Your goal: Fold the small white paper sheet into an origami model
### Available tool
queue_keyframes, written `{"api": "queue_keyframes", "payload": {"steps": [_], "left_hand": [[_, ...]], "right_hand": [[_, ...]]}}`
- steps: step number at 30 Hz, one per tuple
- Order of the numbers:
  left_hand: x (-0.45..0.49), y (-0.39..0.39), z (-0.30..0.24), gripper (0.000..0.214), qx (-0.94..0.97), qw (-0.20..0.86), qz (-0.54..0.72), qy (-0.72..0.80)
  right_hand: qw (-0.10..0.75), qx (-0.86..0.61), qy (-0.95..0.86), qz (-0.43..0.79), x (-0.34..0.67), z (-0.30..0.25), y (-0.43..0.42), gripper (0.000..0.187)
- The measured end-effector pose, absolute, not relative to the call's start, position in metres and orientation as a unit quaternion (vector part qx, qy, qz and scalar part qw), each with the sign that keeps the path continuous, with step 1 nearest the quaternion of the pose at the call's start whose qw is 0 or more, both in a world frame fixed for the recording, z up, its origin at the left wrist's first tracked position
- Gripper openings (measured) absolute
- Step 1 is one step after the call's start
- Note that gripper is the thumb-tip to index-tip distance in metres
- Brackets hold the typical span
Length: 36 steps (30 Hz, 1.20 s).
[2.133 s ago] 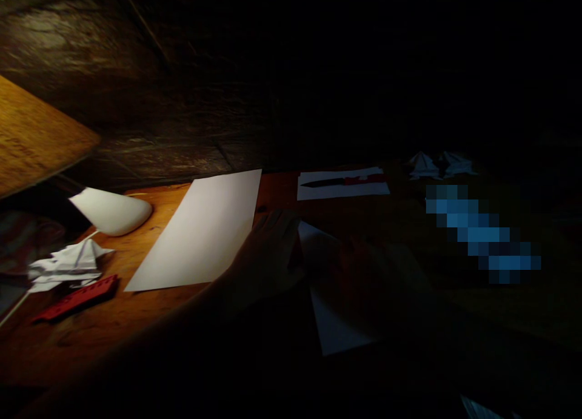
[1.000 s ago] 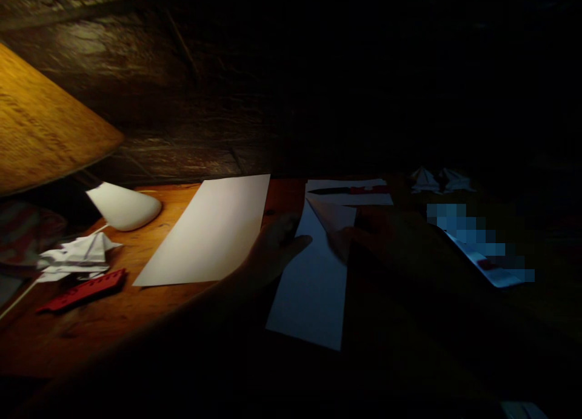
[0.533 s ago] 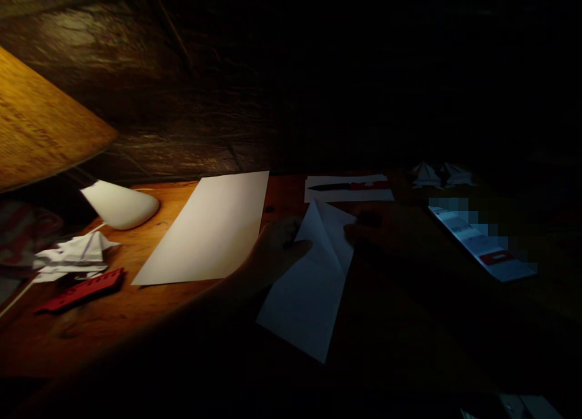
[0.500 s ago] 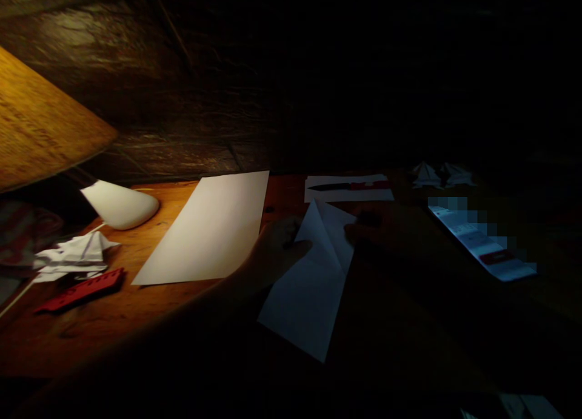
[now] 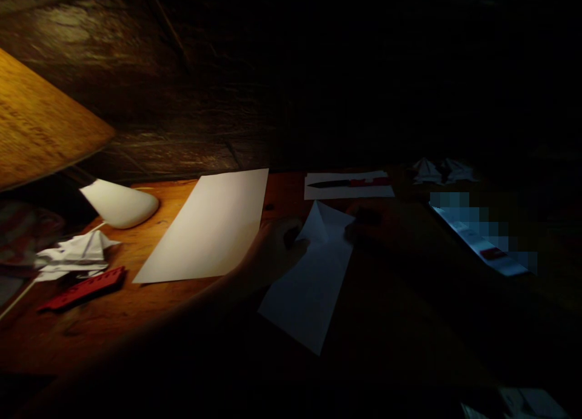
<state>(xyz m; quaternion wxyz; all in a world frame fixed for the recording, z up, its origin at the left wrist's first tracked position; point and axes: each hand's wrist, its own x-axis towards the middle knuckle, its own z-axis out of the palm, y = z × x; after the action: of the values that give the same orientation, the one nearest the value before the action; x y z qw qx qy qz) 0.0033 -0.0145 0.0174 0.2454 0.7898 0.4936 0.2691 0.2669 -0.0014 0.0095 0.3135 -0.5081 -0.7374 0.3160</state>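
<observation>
A folded sheet of white paper (image 5: 300, 298) slants across the dark middle of the table, its pointed top toward the back. My left hand (image 5: 282, 246) pinches its left edge between thumb and fingers. On the opposite side, my right hand (image 5: 370, 225) grips the paper near its upper right corner; deep shadow hides most of that hand. A small flap (image 5: 321, 225) stands creased near the top point. Just left of my left hand lies a large flat white sheet (image 5: 204, 231). Behind the folded paper, a knife (image 5: 348, 182) with a red handle rests on small white papers (image 5: 313, 194).
A lamp with a yellow shade (image 5: 50, 122) and white base (image 5: 120, 204) stands at left. Near it are crumpled folded paper (image 5: 77, 255) and a red notched ruler-like piece (image 5: 84, 290). A lit phone-like screen (image 5: 482, 240) and two folded paper shapes (image 5: 443, 171) lie right, before a dark wall.
The long diagonal flap on the folded paper now shows as a smaller flap near the top. Both hands stay at the paper's sides, nearly in place.
</observation>
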Motion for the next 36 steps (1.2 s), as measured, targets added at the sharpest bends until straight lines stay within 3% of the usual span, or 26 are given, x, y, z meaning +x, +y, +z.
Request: {"api": "queue_keyframes", "payload": {"steps": [6, 12, 25, 36], "left_hand": [[0.004, -0.012, 0.017, 0.026, 0.797, 0.226, 0.266, 0.493], [0.001, -0.007, 0.016, 0.027, 0.822, 0.194, 0.264, 0.467], [-0.004, -0.007, 0.015, 0.006, 0.863, 0.191, 0.278, 0.376], [-0.006, -0.006, 0.01, 0.028, 0.95, 0.067, 0.224, 0.209]], "right_hand": [[0.274, -0.51, -0.769, 0.271, 0.264, 0.016, -0.004, 0.012], [0.285, -0.501, -0.755, 0.313, 0.264, 0.018, -0.003, 0.01], [0.336, -0.415, -0.763, 0.365, 0.273, 0.003, 0.008, 0.002], [0.304, -0.377, -0.811, 0.328, 0.278, 0.006, 0.013, 0.022]]}}
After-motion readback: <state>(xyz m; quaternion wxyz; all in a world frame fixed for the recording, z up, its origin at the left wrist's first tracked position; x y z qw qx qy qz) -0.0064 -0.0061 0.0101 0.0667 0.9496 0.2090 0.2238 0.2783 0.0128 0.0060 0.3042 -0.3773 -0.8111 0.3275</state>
